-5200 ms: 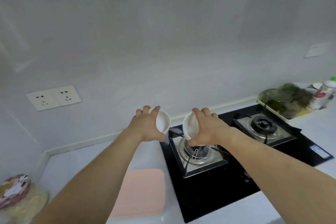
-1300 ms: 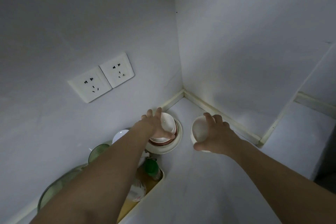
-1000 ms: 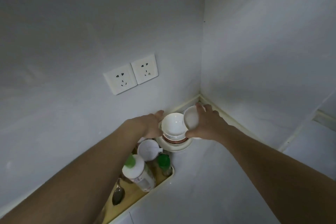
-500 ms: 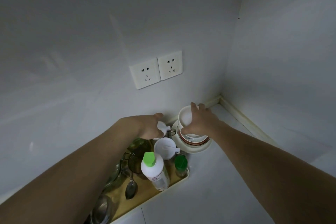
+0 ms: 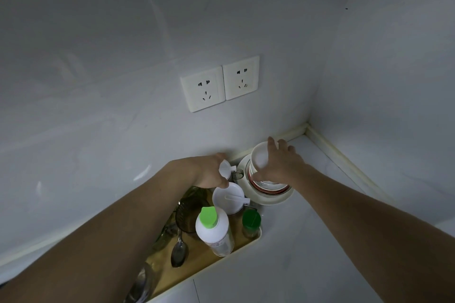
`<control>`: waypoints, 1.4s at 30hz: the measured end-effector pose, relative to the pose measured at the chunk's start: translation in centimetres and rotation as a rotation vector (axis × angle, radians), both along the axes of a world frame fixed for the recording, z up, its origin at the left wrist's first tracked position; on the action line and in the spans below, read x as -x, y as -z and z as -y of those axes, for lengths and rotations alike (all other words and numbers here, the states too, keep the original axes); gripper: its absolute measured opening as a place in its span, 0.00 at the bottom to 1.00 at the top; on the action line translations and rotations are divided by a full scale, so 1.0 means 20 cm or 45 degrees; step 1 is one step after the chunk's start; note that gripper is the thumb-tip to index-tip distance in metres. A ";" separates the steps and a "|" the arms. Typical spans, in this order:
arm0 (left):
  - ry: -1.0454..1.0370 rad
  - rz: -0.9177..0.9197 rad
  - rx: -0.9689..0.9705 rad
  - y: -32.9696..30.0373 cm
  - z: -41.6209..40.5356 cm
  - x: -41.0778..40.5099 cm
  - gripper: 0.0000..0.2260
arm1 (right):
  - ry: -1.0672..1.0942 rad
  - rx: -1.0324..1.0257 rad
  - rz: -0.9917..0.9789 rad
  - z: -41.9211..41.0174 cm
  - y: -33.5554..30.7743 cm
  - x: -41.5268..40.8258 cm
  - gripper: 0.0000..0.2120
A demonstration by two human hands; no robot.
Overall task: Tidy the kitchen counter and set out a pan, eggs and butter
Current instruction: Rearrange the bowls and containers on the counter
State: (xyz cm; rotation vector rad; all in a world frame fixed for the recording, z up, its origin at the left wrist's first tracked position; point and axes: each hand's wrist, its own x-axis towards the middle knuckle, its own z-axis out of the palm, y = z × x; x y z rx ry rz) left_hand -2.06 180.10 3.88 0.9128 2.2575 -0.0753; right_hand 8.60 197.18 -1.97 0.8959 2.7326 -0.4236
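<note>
**Both small bowls have reached the corner stack**

Nearest you, the shallow yellow-rimmed wooden tray (image 5: 236,252) holds a white plastic bottle with a lime-green cap (image 5: 213,229), a small glass jar with a dark green lid (image 5: 251,223), a metal spoon (image 5: 179,252) and a dark tinted glass tumbler (image 5: 188,213). Just behind the bottle sits a round white lid with a side tab (image 5: 229,198).

Beyond that, your left hand (image 5: 209,172) has let go of the bowl it set down a second ago and has shifted to the far end of the tray, where its curled fingers now grip a small white flip-top cap (image 5: 225,168).

Your right hand (image 5: 278,165), which came in beside the stack a second ago, now holds the small round white ceramic bowl (image 5: 259,158) by its rim on top of the stack of red-banded bowls (image 5: 268,186) on the wide cream plate (image 5: 270,198). The bowl looks tilted toward you, so whether it is fully seated cannot be told.

Behind everything, two white wall sockets (image 5: 220,82) sit above the counter corner.

For the task, this reads as the tidying half nearing its end here. No pan, eggs or butter are in sight, so that half is not yet begun.
</note>
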 end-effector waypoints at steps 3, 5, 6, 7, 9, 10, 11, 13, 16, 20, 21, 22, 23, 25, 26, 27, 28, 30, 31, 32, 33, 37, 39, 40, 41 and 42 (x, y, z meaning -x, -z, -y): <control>-0.066 -0.021 -0.078 0.00 0.04 0.01 0.36 | -0.025 -0.057 0.064 0.01 -0.01 -0.02 0.63; -0.108 -0.057 -0.168 -0.02 0.09 0.01 0.35 | -0.039 -0.084 0.034 0.02 -0.04 -0.04 0.62; -0.119 -0.078 -0.200 -0.03 0.12 0.01 0.34 | -0.044 -0.090 -0.013 0.03 -0.05 -0.05 0.59; -0.132 -0.098 -0.223 -0.05 0.15 0.00 0.33 | -0.054 -0.098 -0.073 0.04 -0.08 -0.06 0.56; -0.160 -0.142 -0.257 -0.10 0.25 -0.04 0.33 | -0.104 -0.135 -0.184 0.08 -0.13 -0.09 0.49; -0.172 -0.171 -0.277 -0.13 0.30 -0.06 0.33 | -0.135 -0.151 -0.231 0.11 -0.17 -0.10 0.45; -0.186 -0.207 -0.301 -0.15 0.35 -0.07 0.32 | -0.164 -0.153 -0.271 0.14 -0.20 -0.11 0.42; -0.238 -0.305 -0.364 -0.21 0.49 -0.13 0.31 | -0.262 -0.156 -0.363 0.24 -0.28 -0.13 0.38; -0.335 -0.455 -0.454 -0.28 0.70 -0.20 0.26 | -0.397 -0.147 -0.500 0.41 -0.42 -0.14 0.35; -0.515 -0.613 -0.529 -0.35 1.07 -0.32 0.25 | -0.561 -0.116 -0.624 0.72 -0.60 -0.12 0.33; -0.555 -0.637 -0.538 -0.36 1.16 -0.35 0.26 | -0.586 -0.087 -0.639 0.80 -0.63 -0.12 0.33; -0.599 -0.663 -0.545 -0.37 1.25 -0.38 0.26 | -0.613 -0.055 -0.655 0.89 -0.66 -0.12 0.33; -0.635 -0.685 -0.553 -0.38 1.33 -0.40 0.26 | -0.638 -0.030 -0.662 0.97 -0.68 -0.13 0.32; -0.721 -0.734 -0.558 -0.40 1.51 -0.46 0.25 | -0.719 0.012 -0.651 1.16 -0.72 -0.13 0.32; -0.753 -0.751 -0.556 -0.40 1.59 -0.48 0.25 | -0.764 0.024 -0.639 1.25 -0.73 -0.13 0.32; -0.799 -0.767 -0.550 -0.41 1.69 -0.52 0.25 | -0.820 0.035 -0.625 1.36 -0.73 -0.13 0.32; -0.831 -0.785 -0.545 -0.41 1.78 -0.55 0.25 | -0.864 0.044 -0.615 1.46 -0.72 -0.13 0.33; -0.884 -0.817 -0.526 -0.41 1.98 -0.64 0.25 | -0.936 0.066 -0.604 1.67 -0.71 -0.13 0.33; -0.890 -0.830 -0.512 -0.41 2.06 -0.68 0.25 | -0.961 0.079 -0.602 1.76 -0.70 -0.13 0.33; -0.892 -0.846 -0.491 -0.41 2.15 -0.71 0.25 | -0.985 0.093 -0.607 1.87 -0.70 -0.14 0.33; -0.899 -0.873 -0.460 -0.41 2.28 -0.77 0.25 | -1.020 0.114 -0.617 2.00 -0.70 -0.15 0.33; -0.923 -0.935 -0.388 -0.40 2.67 -0.92 0.24 | -1.119 0.197 -0.642 2.44 -0.69 -0.24 0.33; -0.962 -0.939 -0.362 -0.41 2.90 -1.02 0.23 | -1.167 0.234 -0.645 2.69 -0.69 -0.31 0.33; -0.983 -0.945 -0.354 -0.41 3.01 -1.06 0.23 | -1.198 0.251 -0.641 2.81 -0.69 -0.35 0.32; -1.015 -0.953 -0.346 -0.42 3.15 -1.11 0.22 | -1.234 0.270 -0.637 2.96 -0.69 -0.40 0.32; -1.036 -0.964 -0.346 -0.41 3.26 -1.15 0.21 | -1.261 0.286 -0.625 3.06 -0.69 -0.44 0.32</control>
